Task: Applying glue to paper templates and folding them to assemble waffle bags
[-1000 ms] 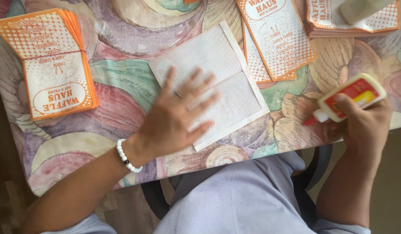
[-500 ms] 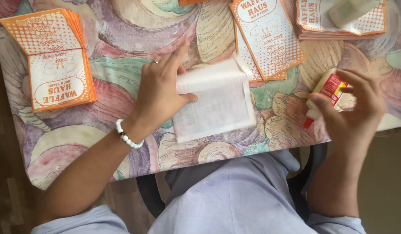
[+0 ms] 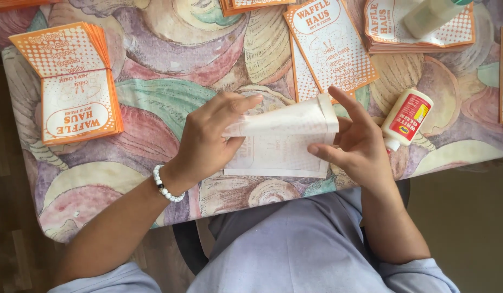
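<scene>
At the centre of the frame, the left hand (image 3: 208, 144) and right hand (image 3: 355, 144) pinch a white paper sheet (image 3: 281, 142) from both sides, folding its upper flap down. Pressing the crease flat seems next. A glue bottle (image 3: 406, 118) lies just right.

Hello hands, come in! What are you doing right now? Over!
Left hand and right hand both folding the white paper sheet. Glue bottle lying on the table beside the right hand. Nothing in the way.

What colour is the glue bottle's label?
The glue bottle has a red and yellow label, seen in the head view.
</scene>
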